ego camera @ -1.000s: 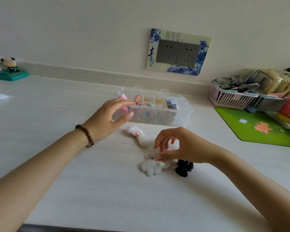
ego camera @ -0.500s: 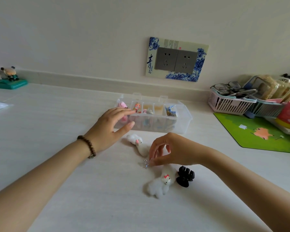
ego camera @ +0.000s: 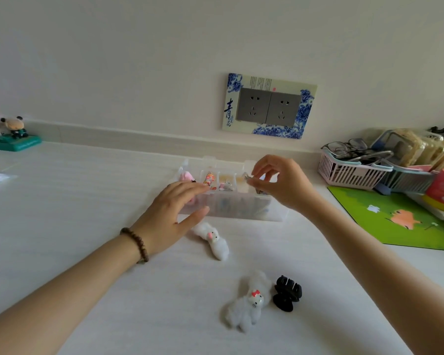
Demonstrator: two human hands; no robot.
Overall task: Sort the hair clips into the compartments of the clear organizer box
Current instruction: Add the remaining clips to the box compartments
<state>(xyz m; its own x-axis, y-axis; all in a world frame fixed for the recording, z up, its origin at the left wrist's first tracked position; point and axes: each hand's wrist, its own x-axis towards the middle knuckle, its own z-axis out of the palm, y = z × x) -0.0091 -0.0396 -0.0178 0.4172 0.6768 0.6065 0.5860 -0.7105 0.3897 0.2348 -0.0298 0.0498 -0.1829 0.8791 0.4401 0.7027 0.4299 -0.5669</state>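
The right hand (ego camera: 280, 185) pinches a clip (ego camera: 246, 176), likely light and slippery, by its edges over the clear box (ego camera: 241, 212); the left hand (ego camera: 169, 216) rests straight fingers (ego camera: 189, 186) on the box.

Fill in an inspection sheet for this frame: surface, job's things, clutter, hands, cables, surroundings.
Surface: white table, pale and plain.
Job's things: clear organizer box near the back edge, with small items already in several compartments. A small clip is held above it. A fluffy white clip, a fluffy cat-face clip and a black claw clip lie loose in front.
Clutter: pink basket holding glasses; green mat; figurine at far left.
Hands: left hand rests on the box's left end, fingers straight. Right hand pinches the small clip.
Cables: nothing seen.
Surroundings: white wall; double socket in a blue-and-white surround.
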